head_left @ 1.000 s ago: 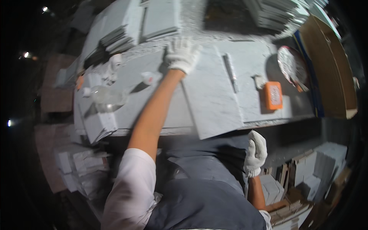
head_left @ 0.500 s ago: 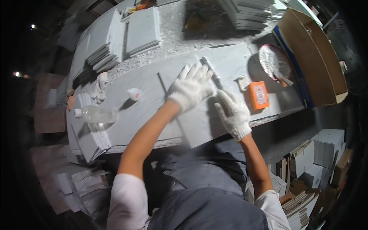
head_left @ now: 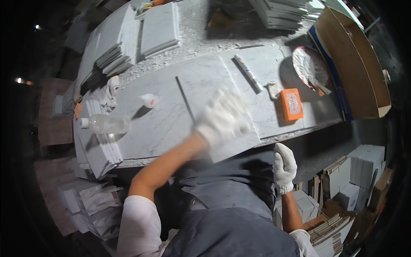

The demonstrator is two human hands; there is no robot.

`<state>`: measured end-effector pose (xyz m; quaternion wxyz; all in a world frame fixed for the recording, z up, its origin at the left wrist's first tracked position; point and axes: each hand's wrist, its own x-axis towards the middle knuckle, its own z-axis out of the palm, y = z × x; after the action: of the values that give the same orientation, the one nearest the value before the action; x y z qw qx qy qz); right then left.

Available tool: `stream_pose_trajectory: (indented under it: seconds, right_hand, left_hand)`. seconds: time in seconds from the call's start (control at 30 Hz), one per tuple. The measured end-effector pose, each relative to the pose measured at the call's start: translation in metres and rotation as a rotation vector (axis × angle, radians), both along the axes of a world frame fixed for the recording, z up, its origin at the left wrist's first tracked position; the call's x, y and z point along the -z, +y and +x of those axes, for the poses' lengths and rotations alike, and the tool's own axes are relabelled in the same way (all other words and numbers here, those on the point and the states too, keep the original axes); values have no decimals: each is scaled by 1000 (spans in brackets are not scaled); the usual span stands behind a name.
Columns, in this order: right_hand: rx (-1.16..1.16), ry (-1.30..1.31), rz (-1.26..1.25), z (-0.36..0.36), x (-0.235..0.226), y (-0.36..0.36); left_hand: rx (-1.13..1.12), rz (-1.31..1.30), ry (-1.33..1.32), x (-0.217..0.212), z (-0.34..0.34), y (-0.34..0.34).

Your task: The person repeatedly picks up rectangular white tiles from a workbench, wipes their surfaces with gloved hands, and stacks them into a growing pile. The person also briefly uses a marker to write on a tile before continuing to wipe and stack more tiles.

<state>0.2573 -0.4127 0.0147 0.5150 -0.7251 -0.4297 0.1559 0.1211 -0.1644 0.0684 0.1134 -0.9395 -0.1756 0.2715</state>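
A pale marble tile (head_left: 204, 81) lies on the marble-topped bench, its near corner jutting past the front edge. Over it is my left hand (head_left: 224, 118) in a white knitted glove, smeared by motion. Its fingers look spread with nothing between them; whether the palm touches the stone I cannot tell. My right hand (head_left: 284, 168), gloved too, is off the bench by my right hip, seen side-on with its fingers loosely extended and nothing visible in it. A white marker pen (head_left: 247, 73) rests right of the tile. Near it sit a small whitish block (head_left: 272, 91) and an orange box (head_left: 292, 104).
A bowl of white paste (head_left: 306, 64) with a scraper stands beside a long cardboard box (head_left: 353, 60). Toward the left are a clear bottle (head_left: 109, 124), a small white squeeze bottle (head_left: 148, 101) and a rag (head_left: 112, 91). Tile stacks (head_left: 160, 30) line the far side.
My right hand has left the bench and dropped toward my right side. My left hand has moved nearer and slightly right over the tile. The marker pen now lies farther right, fully visible.
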Motion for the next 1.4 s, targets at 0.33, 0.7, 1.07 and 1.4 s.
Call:
stream_pose_trajectory:
  seconds: [0.33,0.7,1.07,1.4]
  right_hand:
    - [-8,189,55,0,9,12]
    - [136,418,12,-23,14,10]
    - [120,397,-80,-18,15,15]
    - [204,505,-67,-26,17,14]
  left_hand:
    - [-169,-17,-9,10,-36,15]
    - [10,97,-37,19,-16,8]
    - [-232,-17,-418,31,-46,75]
    - [-26,-168,-243,8,-7,8]
